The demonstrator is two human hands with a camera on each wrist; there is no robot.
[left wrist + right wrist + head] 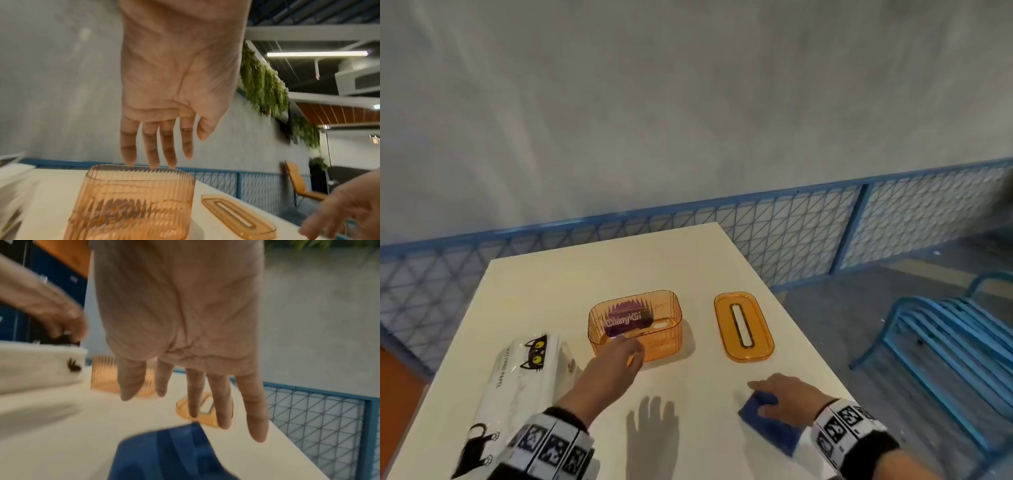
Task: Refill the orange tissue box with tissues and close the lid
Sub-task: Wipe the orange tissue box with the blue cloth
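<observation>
The orange see-through tissue box (654, 329) (133, 203) stands uncovered mid-table, with purple print showing through its wall. Its orange slotted lid (743, 325) (238, 216) (207, 415) lies flat to the right of it. My left hand (631, 353) (176, 151) hovers at the box's near rim with straight fingers and holds nothing. A white tissue pack with black cat prints (517, 387) (41, 366) lies at the left. My right hand (762, 397) (195, 410) rests with straight fingers on a blue pack (774, 428) (174, 454) near the table's right edge.
The white table (585, 274) ends close on the right of the lid and the blue pack. A blue mesh fence (808, 233) runs behind it, and a blue slatted bench (941, 342) stands on the floor at the right.
</observation>
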